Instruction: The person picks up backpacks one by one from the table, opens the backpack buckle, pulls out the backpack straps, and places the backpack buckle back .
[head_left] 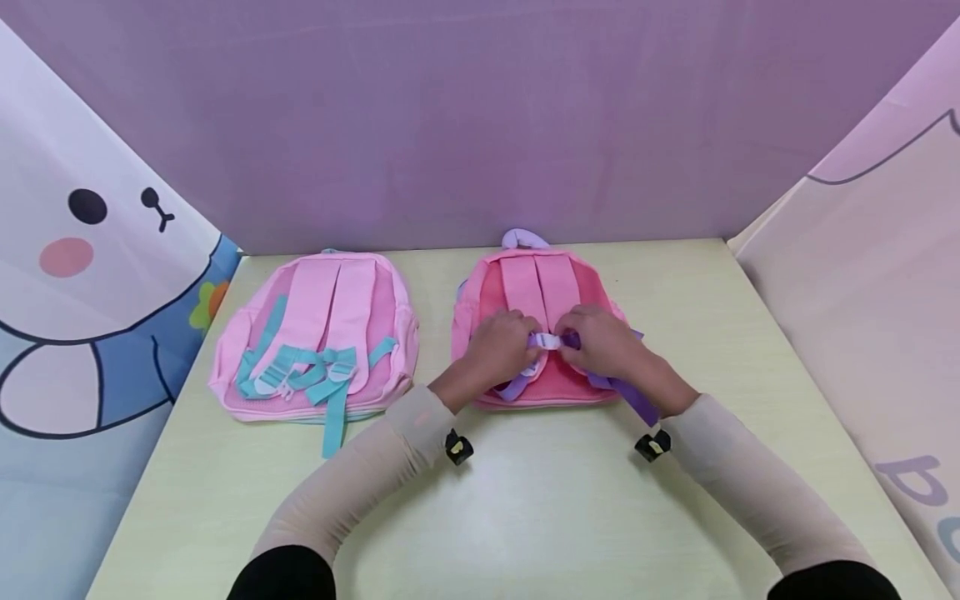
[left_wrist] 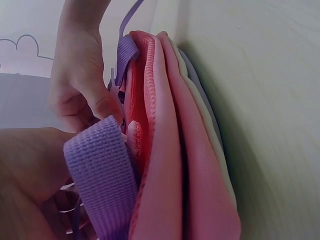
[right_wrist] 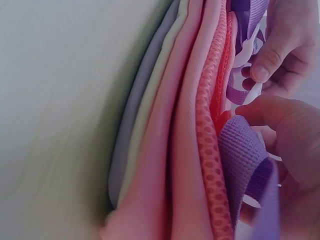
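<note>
A pink backpack (head_left: pixel 592 287) lies strap side up at the back of the table, its lilac top loop (head_left: pixel 523 239) toward the wall. Both hands meet over its middle. A pale buckle (head_left: pixel 548 341) on a purple strap spans the gap between them. On the buckle's left side, the left hand (head_left: pixel 501 343) pinches with curled fingers; from the right, the right hand (head_left: pixel 598 340) grips the purple webbing beside it. Whether the buckle's halves are fully joined I cannot tell. In the right wrist view, purple webbing (right_wrist: pixel 245 145) loops below the right hand.
A second, lighter pink backpack (head_left: pixel 311 308) with teal straps (head_left: pixel 336 417) lies to the left, one strap end hanging onto the table (head_left: pixel 510 517). A purple wall (head_left: pixel 480 125) stands behind, with printed cloth panels (head_left: pixel 862 317) on both sides. Small black wrist cameras (head_left: pixel 458 447) sit under the cuffs.
</note>
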